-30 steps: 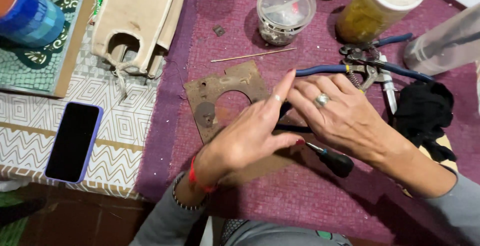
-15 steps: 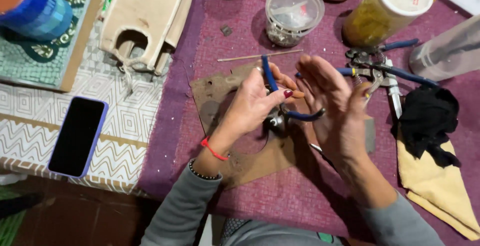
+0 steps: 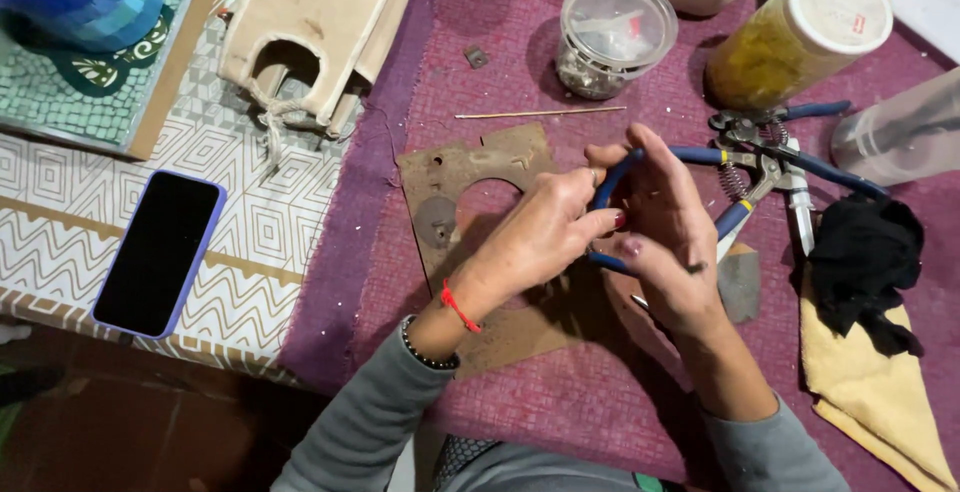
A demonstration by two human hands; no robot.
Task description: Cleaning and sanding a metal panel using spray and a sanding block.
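My left hand (image 3: 535, 237) and my right hand (image 3: 668, 242) meet over a brown board with a round hole (image 3: 455, 177) that lies on the purple cloth (image 3: 570, 412). Between them they hold small blue-handled pliers (image 3: 612, 174). The left fingers curl around the upper handle, and the cupped right hand closes around the tool from the other side. The jaws of the pliers are hidden between the hands. A red string and a bead bracelet circle my left wrist.
More blue-handled pliers with a spring (image 3: 770, 152) lie to the right, beside a black cloth (image 3: 860, 262) and a yellow cloth (image 3: 880, 382). Behind stand a clear jar of small parts (image 3: 610, 37) and a yellow jar (image 3: 800, 37). A thin stick (image 3: 540, 112), a phone (image 3: 160, 252) and a wooden birdhouse (image 3: 310, 32) lie further left.
A second ago both hands lay low over the board. They have since lifted the blue-handled pliers off the table and now hold them together above the board.
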